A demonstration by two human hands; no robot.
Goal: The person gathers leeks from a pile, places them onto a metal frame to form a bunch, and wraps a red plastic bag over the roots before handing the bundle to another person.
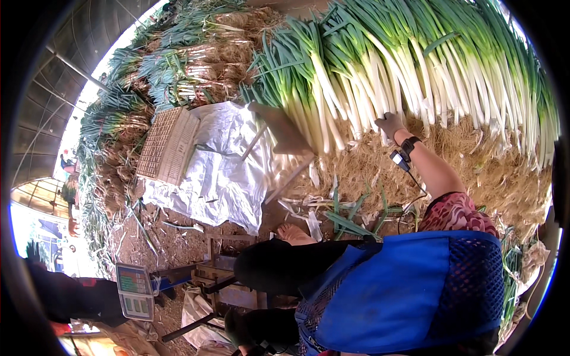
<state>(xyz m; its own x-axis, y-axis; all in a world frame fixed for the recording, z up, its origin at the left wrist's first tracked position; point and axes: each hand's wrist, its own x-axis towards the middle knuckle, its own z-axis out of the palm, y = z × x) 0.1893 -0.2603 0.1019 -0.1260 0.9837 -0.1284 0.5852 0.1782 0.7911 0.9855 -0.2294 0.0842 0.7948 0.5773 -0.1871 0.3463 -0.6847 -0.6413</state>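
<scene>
My right hand [390, 126], in a grey glove, reaches up to the white lower stems of a long row of green onions [439, 89]. Its fingers look closed around a stem at the root end, partly hidden. A black strap and a small cabled device sit on that wrist. Pale, tangled roots [356, 172] spread below the stems. Low in the picture, what looks like my left hand [236, 330], in a dark glove, is beside my black-trousered leg. Its fingers are not distinct, and I see nothing held.
Bundled green onions [208, 65] are stacked at the far left. A crate [169, 145] rests on silvery sheeting [228, 160]. An angular grey-brown piece with rod-like legs [285, 130] stands by the row. A digital scale [135, 291] and a person's dark sleeve [71, 293] are at the lower left.
</scene>
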